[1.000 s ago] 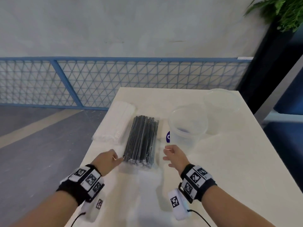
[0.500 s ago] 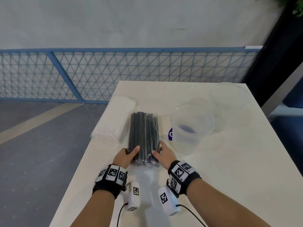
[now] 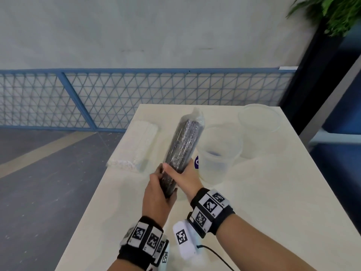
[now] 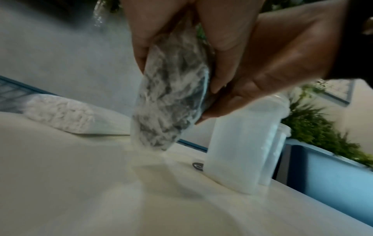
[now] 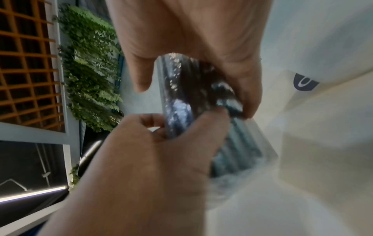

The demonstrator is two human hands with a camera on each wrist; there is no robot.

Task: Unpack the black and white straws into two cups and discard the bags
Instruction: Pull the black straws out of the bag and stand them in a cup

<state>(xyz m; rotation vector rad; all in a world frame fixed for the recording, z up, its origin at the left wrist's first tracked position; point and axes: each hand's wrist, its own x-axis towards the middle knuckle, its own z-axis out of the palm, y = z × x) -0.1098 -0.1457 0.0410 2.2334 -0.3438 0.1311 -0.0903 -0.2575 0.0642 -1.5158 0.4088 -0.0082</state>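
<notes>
A clear bag of black straws [image 3: 183, 142] is lifted off the table, tilted with its far end up. My left hand [image 3: 156, 189] grips its near end from the left, and my right hand [image 3: 182, 176] grips it just above from the right. The left wrist view shows the bag's bottom end [image 4: 171, 102] hanging just above the table. The bag of white straws [image 3: 136, 146] lies flat on the table's left side. Two translucent cups stand to the right: the near cup [image 3: 219, 151] and the far cup [image 3: 258, 122].
The cream table [image 3: 254, 212] has its left edge close to the white straw bag, with floor below. A blue mesh fence [image 3: 117, 96] runs behind. A dark pillar and a plant [image 3: 332, 14] stand at the far right. A dark round sticker [image 3: 196, 162] sits beside the near cup.
Both hands have closed round the near end of the black straw bag and lifted it from lying flat to tilted up off the table.
</notes>
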